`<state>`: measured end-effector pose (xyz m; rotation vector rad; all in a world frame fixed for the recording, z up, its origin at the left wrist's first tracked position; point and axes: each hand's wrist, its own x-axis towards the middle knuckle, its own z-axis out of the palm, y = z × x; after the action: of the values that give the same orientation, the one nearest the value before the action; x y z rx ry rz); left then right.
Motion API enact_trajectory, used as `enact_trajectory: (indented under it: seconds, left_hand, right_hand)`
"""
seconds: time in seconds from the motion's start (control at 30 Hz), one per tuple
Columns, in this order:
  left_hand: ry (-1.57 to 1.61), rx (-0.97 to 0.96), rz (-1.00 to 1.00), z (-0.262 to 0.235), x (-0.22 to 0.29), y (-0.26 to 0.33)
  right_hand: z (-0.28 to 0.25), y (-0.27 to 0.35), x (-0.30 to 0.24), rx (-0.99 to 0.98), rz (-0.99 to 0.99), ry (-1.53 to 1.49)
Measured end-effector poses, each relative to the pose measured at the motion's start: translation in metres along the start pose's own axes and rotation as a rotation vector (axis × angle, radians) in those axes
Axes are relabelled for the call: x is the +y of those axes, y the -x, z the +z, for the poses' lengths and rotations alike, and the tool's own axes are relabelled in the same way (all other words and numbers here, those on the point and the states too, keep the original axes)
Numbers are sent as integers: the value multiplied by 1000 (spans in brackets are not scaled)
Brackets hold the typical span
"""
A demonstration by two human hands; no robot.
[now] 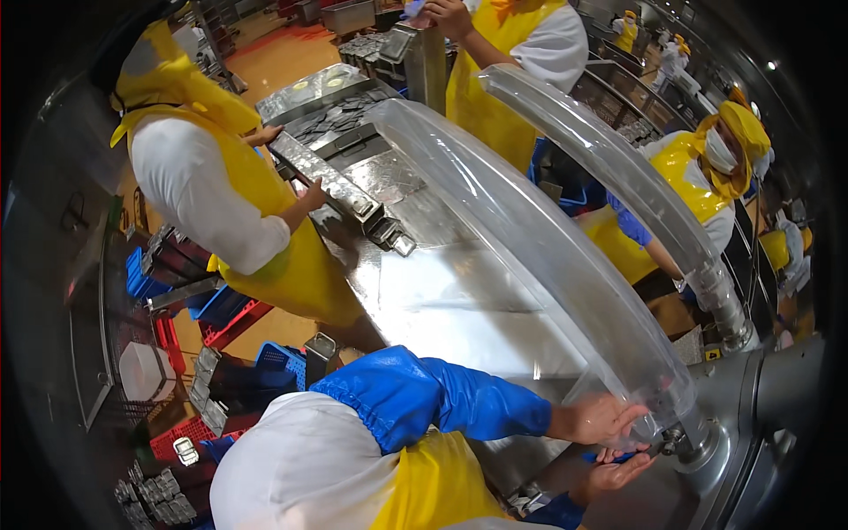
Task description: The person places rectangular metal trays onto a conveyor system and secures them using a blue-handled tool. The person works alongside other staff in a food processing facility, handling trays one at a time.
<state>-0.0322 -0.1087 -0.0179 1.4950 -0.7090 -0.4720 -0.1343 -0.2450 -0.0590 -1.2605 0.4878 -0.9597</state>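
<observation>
Head view shows the clear tube (530, 238) running long from the far left of the bench (442, 291) down to a metal fitting (698, 437) at near right, where the left hand (601, 417) lies flat and spread on its end, nearer than the right hand (618, 473) cupped just beneath, its grip unclear.

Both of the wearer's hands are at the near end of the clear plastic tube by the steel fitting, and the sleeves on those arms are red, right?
Not quite: the sleeves are blue, not red. The rest holds. In the head view the left hand rests on the near end of the clear plastic tube, and the right hand sits just below it, beside the steel fitting.
</observation>
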Motion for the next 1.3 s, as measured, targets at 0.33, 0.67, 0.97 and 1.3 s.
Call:
enact_trajectory:
  seconds: [0.33, 0.67, 0.97, 1.3]
  left_hand:
    - [-261, 24, 9, -58, -47, 43]
    - [-283, 349, -224, -78, -100, 144]
    - [-94, 417, -189, -35, -104, 133]
    - [-321, 253, -124, -56, -94, 143]
  right_hand:
    - [-19, -11, 10, -375, 89, -284]
    - [-115, 45, 194, -673, 541, 68]
    - [-4, 108, 118, -837, 309, 254]
    - [-16, 85, 107, -806, 270, 447]
